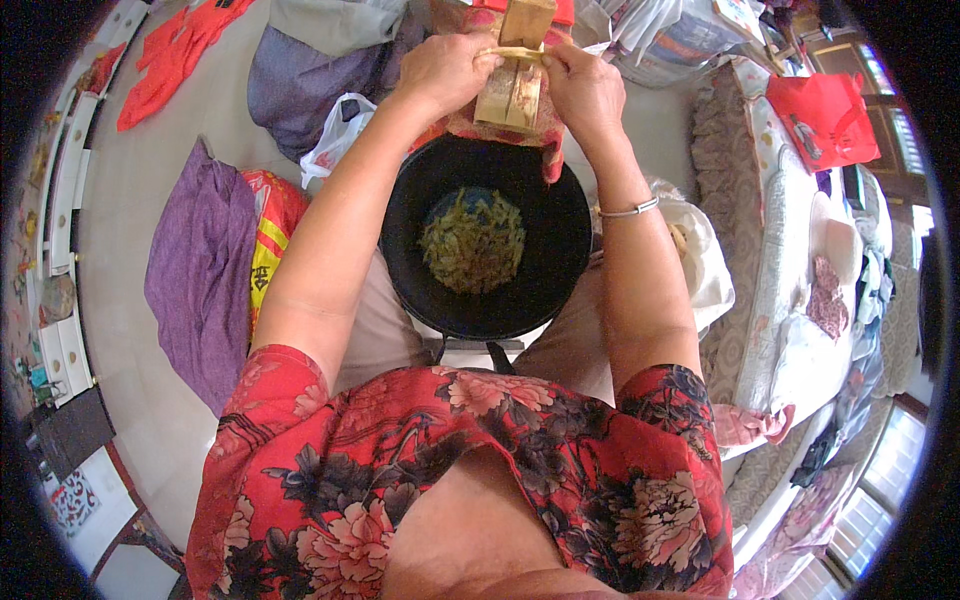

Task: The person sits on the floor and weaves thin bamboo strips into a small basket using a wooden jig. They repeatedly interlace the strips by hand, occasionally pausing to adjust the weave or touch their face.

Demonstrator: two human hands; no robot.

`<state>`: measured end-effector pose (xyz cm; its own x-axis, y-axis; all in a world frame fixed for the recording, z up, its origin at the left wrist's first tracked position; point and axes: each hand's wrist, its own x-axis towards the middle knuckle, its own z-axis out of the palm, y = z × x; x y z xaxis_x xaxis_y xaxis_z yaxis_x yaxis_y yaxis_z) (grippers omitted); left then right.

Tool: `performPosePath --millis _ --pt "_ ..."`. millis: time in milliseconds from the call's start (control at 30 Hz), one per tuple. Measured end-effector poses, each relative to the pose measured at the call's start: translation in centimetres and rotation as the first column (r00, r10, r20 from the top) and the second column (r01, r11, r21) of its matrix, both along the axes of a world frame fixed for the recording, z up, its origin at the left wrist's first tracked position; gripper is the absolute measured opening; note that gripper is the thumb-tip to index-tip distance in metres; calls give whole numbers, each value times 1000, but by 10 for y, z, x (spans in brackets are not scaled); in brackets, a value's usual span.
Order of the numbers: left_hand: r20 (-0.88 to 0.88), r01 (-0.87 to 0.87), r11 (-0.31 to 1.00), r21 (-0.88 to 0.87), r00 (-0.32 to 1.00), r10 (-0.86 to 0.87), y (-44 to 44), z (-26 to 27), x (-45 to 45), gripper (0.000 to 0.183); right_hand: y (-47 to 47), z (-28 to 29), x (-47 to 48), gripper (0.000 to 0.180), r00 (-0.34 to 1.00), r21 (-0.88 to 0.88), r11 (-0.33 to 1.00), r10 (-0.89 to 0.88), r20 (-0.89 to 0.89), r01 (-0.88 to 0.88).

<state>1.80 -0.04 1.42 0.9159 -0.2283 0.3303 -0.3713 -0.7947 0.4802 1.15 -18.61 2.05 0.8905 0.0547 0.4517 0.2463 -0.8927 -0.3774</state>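
Note:
A thin pale-yellow strip (520, 53) is pulled straight between my two hands, in front of a wooden block (495, 109). Its left end is pinched in my left hand (450, 71), and my right hand (589, 90) grips the other end. The block appears to rest on a red patterned cloth (553, 150); what supports the cloth is hidden. Between my knees, below the hands, stands a black bucket (555, 277). Many short yellowish pieces (476, 244) lie at its bottom. I cannot tell what material the strip is.
To the left are a purple cloth (199, 277), a red and yellow bag (274, 247) and a white plastic bag (341, 135). A white bag (709, 270) sits by my right arm. Farther right, a sofa (720, 150) carries a red bag (821, 120) and clothes.

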Motion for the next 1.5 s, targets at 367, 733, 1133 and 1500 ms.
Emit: performPosePath --millis 367,733,1133,1500 --pt "-186 240 858 -453 916 -354 -9 2 -67 47 6 30 -46 9 630 944 298 709 -316 138" --pt "182 -94 -390 -916 769 -613 -26 22 -58 38 17 35 -64 20 406 975 167 888 -213 148" --pt "379 255 392 -884 882 280 -8 79 -69 34 17 57 -78 25 316 928 -319 916 248 193" --pt "181 252 696 -673 968 -176 -38 34 -87 34 30 35 -85 28 943 320 905 321 -82 -280"
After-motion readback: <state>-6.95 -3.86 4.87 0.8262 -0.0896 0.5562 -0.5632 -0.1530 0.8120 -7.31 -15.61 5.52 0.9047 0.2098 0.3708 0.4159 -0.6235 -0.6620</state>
